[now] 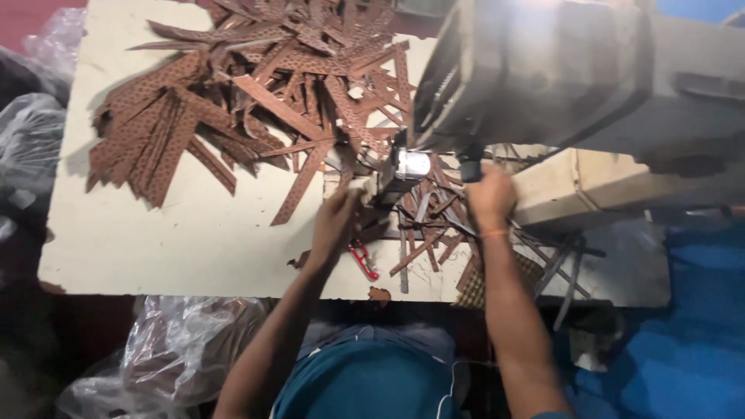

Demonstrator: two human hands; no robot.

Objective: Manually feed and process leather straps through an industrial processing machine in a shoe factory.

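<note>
Nearest to us sits our teal lap cloth (372,380), at the bottom edge, with our two bare forearms reaching up past it. We work at a grey sewing machine (559,74) that fills the upper right, standing on a worn cream table (155,233). Across the table's far half lies a big heap of brown patterned strips (256,101), fanned and crossing; more strips (431,225) lie scattered under the machine's head. Clear plastic bags (171,357) sit below the table's near edge. Our left hand (335,221) is curled, fingers pinched narrow on a strip end just beside the needle area. Our right hand (490,198) is closed in a loose fist under the machine head; we cannot tell what it grips. Small red snips (363,260) lie on the table beside our left wrist.
</note>
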